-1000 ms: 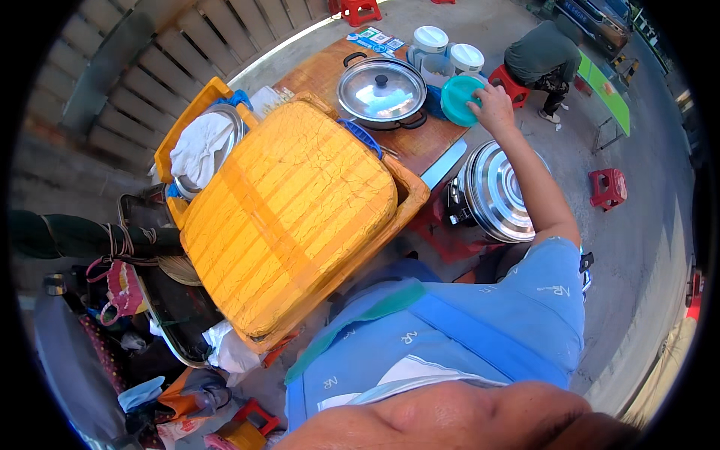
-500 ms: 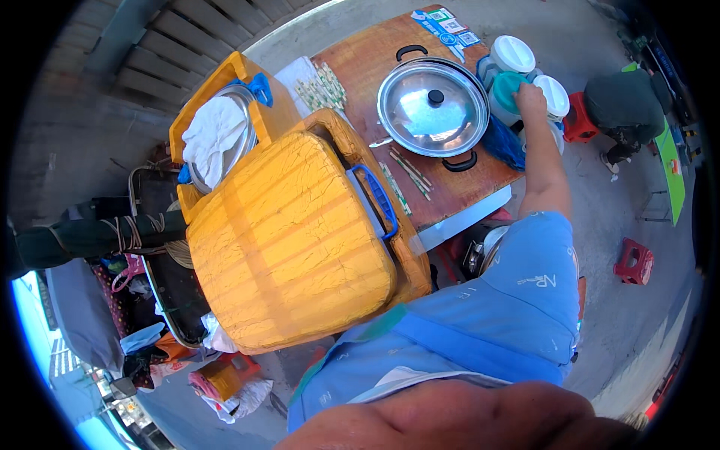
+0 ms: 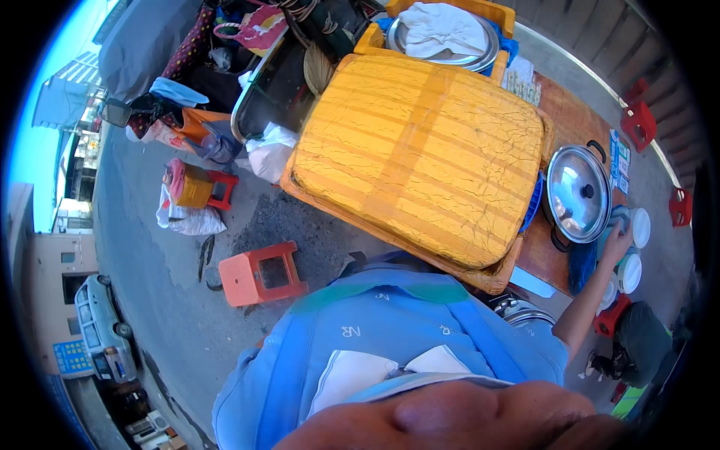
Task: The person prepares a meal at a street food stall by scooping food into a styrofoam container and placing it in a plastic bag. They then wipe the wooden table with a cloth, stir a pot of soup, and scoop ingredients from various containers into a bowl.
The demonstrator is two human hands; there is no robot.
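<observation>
My right hand (image 3: 618, 241) reaches out at the right among the lidded containers, its fingers bent around something small in view that I cannot make out. Beside it stand white-lidded containers (image 3: 639, 227), with another white lid (image 3: 629, 273) nearer to me. Just left of the hand, a large steel pot (image 3: 574, 196) with a shiny lid and black handles sits on the brown wooden table (image 3: 541, 259). A blue plastic bag (image 3: 580, 268) hangs between pot and containers. My left hand is out of view.
A big yellow taped box (image 3: 420, 161) fills the middle. Behind it, a white cloth (image 3: 442, 30) lies on a steel lid. An orange stool (image 3: 262, 274) stands on the ground at left, a red stool (image 3: 638, 126) far right. Someone in dark clothes (image 3: 646, 341) is near the containers.
My view has swung left, so the table and pot now appear farther right and the street shows at left. The right hand, earlier on a teal lid, stays among the containers.
</observation>
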